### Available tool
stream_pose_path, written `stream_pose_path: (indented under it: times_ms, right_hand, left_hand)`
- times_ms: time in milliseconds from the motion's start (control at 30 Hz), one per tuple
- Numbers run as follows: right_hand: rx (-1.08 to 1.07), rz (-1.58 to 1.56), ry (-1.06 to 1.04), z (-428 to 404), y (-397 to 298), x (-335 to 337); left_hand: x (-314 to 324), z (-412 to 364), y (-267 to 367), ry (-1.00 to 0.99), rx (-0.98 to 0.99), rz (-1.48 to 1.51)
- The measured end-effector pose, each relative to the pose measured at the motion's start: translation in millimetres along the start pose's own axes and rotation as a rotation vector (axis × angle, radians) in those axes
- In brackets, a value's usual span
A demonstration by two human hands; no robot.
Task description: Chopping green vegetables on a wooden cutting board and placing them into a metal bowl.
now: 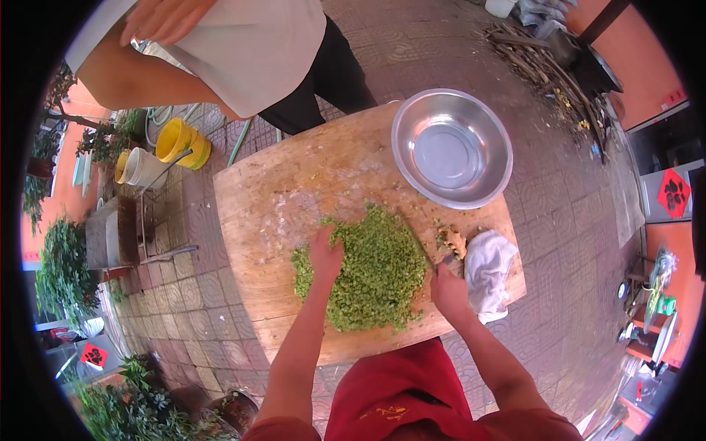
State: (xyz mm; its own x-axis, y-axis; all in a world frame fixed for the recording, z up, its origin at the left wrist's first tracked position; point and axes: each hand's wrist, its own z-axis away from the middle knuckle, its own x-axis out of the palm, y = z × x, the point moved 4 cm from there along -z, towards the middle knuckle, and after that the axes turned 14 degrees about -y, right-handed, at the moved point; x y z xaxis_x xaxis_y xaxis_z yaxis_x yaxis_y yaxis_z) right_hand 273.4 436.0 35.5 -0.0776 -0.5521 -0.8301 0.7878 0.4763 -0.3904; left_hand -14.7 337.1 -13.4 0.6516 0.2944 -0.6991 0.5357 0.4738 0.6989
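Note:
A wide heap of finely chopped green vegetable (372, 270) lies on a wooden board (265, 204). At the heap's left side, my left hand (326, 253) touches the chopped pieces, its fingertips partly hidden among them. My right hand (449, 289) grips the handle of a knife (420, 241), whose blade is seen nearly edge-on along the heap's right side. Just beyond that hand lies a piece of ginger root (453, 241). A crumpled whitish cloth (488, 270) is to its right. An empty metal basin (447, 149) stands at the board's far right corner.
Across the board stands another person (248, 55) in a light top and dark trousers. Yellow (182, 144) and white buckets (140, 165) stand on the paved ground at left, near a hose. Firewood (546, 71) is piled at the far right. Potted plants (66, 270) line the left side.

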Motion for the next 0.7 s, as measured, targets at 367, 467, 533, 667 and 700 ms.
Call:
stream_pose_path:
  times_ms: [367, 467, 533, 667, 700]
  right_hand:
    - [0.063, 0.036, 0.03, -52, 3, 30]
    - [-0.102, 0.103, -0.116, -61, -12, 39]
    - [-0.219, 0.025, -0.107, -61, -15, 33]
    - [-0.311, 0.095, -0.293, -30, -42, 25]
    - [-0.354, 0.096, -0.235, -16, -54, 21]
  left_hand:
    - [74, -88, 25, -0.099, 0.151, -0.332]
    - [78, -58, 33, -0.261, 0.249, -0.184]
    - [68, -35, 36, -0.308, 0.146, -0.154]
    - [24, 34, 26, -0.254, 0.059, -0.124]
    - [16, 49, 26, -0.246, 0.051, -0.126]
